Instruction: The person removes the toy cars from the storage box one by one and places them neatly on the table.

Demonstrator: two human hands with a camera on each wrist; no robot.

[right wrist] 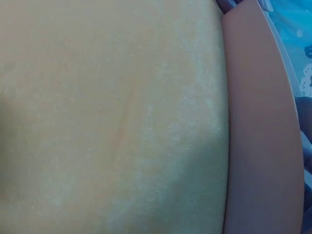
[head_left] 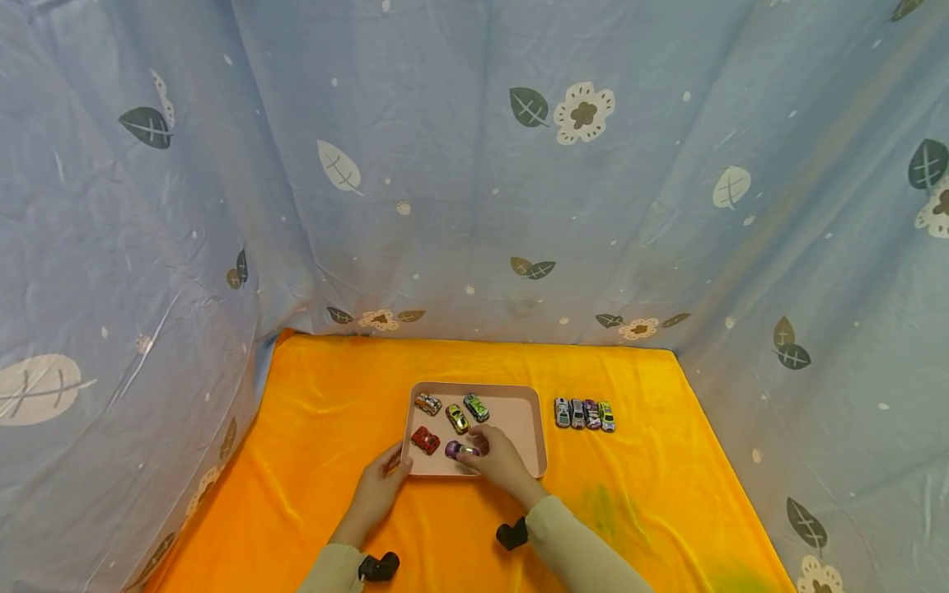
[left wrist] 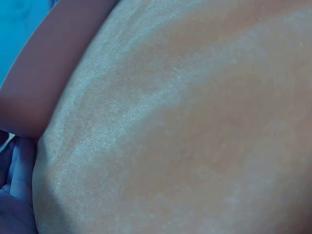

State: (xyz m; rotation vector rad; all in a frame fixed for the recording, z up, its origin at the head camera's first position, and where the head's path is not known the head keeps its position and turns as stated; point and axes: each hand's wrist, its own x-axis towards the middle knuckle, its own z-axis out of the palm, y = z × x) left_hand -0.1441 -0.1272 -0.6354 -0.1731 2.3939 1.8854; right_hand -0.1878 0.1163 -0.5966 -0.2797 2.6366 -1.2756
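We see from the head camera, looking forward and down from well back at the orange desk [head_left: 334, 395] and the pink tray [head_left: 519, 424], blue cloth walls behind. Our two wrist cameras sit pressed so near that skin fills them; each catches a strip of what looks like the tray's rim, which all three views share.

My left wrist camera sits very close to a broad, softly textured orange-tan surface [left wrist: 185, 126] that fills nearly the whole view, so I cannot tell what it is. Along its upper left runs a smooth, darker pinkish-brown curved band [left wrist: 44, 83]. A patch of blue [left wrist: 19, 24] shows in the top left corner. At the lower left edge lies a bluish, shadowed, blurred shape [left wrist: 14, 195].
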